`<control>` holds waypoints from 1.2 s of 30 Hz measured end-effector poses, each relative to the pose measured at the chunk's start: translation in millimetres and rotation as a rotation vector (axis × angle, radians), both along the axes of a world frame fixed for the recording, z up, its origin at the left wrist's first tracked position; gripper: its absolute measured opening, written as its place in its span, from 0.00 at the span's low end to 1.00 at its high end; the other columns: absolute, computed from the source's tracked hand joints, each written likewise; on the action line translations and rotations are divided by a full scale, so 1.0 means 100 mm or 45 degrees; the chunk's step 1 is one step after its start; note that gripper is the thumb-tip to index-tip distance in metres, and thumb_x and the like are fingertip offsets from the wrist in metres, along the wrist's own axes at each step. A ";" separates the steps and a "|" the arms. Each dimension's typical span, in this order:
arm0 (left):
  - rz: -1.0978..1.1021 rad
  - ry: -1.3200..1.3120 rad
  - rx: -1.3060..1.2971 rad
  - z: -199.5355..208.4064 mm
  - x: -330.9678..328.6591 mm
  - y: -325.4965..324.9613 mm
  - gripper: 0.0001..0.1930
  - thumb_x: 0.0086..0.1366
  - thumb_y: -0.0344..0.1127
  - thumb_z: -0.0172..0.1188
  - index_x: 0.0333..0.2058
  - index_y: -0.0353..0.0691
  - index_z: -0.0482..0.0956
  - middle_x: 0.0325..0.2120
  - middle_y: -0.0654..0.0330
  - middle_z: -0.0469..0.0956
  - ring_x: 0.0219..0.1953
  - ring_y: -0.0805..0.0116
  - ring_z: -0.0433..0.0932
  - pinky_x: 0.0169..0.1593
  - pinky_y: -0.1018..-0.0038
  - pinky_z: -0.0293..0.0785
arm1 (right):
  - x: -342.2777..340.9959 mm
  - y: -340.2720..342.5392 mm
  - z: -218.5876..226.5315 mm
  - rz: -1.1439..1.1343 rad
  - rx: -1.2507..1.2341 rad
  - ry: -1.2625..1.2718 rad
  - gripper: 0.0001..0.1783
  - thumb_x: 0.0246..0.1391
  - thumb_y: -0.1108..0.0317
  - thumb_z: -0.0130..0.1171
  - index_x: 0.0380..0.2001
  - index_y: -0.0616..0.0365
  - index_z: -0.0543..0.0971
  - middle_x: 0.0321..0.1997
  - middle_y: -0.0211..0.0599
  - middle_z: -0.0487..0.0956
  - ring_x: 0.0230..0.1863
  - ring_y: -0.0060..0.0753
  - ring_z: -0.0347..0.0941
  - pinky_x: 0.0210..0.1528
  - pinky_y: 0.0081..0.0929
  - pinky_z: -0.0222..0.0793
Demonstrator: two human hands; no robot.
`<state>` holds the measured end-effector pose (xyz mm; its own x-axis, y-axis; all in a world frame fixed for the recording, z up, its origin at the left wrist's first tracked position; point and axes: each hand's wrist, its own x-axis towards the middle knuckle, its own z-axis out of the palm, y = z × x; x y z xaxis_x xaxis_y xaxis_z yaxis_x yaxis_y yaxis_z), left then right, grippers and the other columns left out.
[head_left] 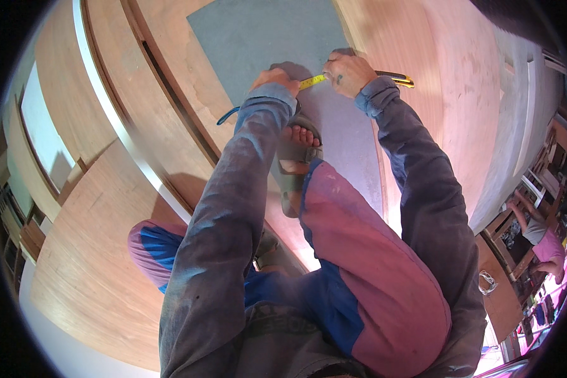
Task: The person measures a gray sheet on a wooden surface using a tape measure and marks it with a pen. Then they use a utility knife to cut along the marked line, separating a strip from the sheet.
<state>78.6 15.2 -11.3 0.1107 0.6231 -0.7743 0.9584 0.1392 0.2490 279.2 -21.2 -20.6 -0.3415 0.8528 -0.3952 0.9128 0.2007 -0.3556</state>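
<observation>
A short stretch of yellow tape measure [312, 82] runs between my two hands, just over a grey sheet [264, 34]. My left hand [275, 80] is closed around the tape's body, which the fingers mostly hide; a blue strap [227, 115] sticks out beside the wrist. With curled fingers, my right hand [349, 72] pinches the other end of the yellow blade. A black and yellow utility knife [397, 78] shows past the right wrist; whether that hand also holds it or it lies on the board, I cannot tell.
My sandalled foot [299, 142] stands at the grey sheet's near edge. Large wooden panels [397, 38] lie around it, with a stack of boards [116, 63] and a pale strip along the left. Far right, a person [542, 233] is near shelving and a coiled white cord [487, 283].
</observation>
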 end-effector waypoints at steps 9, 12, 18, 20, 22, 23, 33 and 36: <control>0.000 -0.004 -0.020 0.00 -0.01 0.01 0.20 0.64 0.51 0.60 0.45 0.44 0.85 0.44 0.51 0.83 0.48 0.52 0.82 0.52 0.62 0.78 | -0.01 0.04 -0.03 0.083 0.011 -0.052 0.08 0.49 0.68 0.58 0.29 0.59 0.83 0.35 0.45 0.81 0.38 0.53 0.80 0.41 0.46 0.76; 0.002 -0.009 -0.038 0.00 -0.01 0.01 0.20 0.64 0.51 0.60 0.46 0.44 0.85 0.45 0.51 0.83 0.48 0.52 0.82 0.52 0.62 0.78 | -0.01 0.04 -0.02 0.084 0.022 -0.046 0.08 0.50 0.68 0.58 0.29 0.59 0.83 0.35 0.45 0.81 0.38 0.53 0.80 0.41 0.46 0.76; 0.010 -0.003 -0.017 0.00 0.00 0.01 0.20 0.63 0.51 0.61 0.46 0.44 0.85 0.45 0.51 0.83 0.49 0.52 0.82 0.52 0.62 0.78 | -0.04 0.08 0.01 0.154 0.022 -0.086 0.08 0.49 0.67 0.58 0.29 0.59 0.83 0.36 0.44 0.81 0.38 0.52 0.80 0.41 0.46 0.76; 0.011 -0.008 -0.011 0.00 -0.01 0.00 0.20 0.63 0.51 0.61 0.46 0.44 0.85 0.45 0.52 0.83 0.49 0.52 0.82 0.52 0.62 0.78 | -0.05 0.10 0.02 0.186 0.027 -0.106 0.08 0.49 0.68 0.58 0.29 0.59 0.83 0.35 0.44 0.81 0.38 0.52 0.80 0.41 0.46 0.76; 0.003 -0.014 -0.011 0.00 -0.01 0.00 0.20 0.64 0.52 0.61 0.46 0.44 0.85 0.45 0.52 0.83 0.49 0.53 0.82 0.52 0.62 0.78 | -0.05 0.12 0.04 0.235 0.041 -0.120 0.08 0.48 0.68 0.59 0.28 0.59 0.84 0.35 0.44 0.82 0.38 0.52 0.80 0.41 0.46 0.76; -0.001 -0.005 -0.013 -0.01 -0.01 0.00 0.20 0.64 0.52 0.61 0.47 0.44 0.84 0.45 0.52 0.83 0.49 0.53 0.82 0.52 0.62 0.78 | -0.05 0.12 0.04 0.235 0.026 -0.129 0.08 0.48 0.68 0.59 0.28 0.59 0.84 0.35 0.44 0.82 0.38 0.52 0.80 0.41 0.46 0.76; 0.005 0.035 -0.058 0.02 0.00 0.02 0.20 0.65 0.51 0.60 0.48 0.45 0.84 0.47 0.52 0.82 0.50 0.54 0.82 0.53 0.62 0.78 | -0.04 0.16 0.01 0.192 -0.021 -0.038 0.08 0.50 0.67 0.59 0.28 0.60 0.83 0.35 0.45 0.81 0.39 0.52 0.79 0.41 0.47 0.75; -0.007 0.006 -0.036 0.03 -0.01 0.02 0.21 0.64 0.51 0.60 0.48 0.44 0.84 0.47 0.52 0.82 0.50 0.53 0.82 0.53 0.62 0.78 | -0.03 0.16 0.03 0.249 -0.004 -0.086 0.08 0.50 0.67 0.59 0.28 0.60 0.83 0.35 0.43 0.81 0.39 0.51 0.79 0.42 0.47 0.75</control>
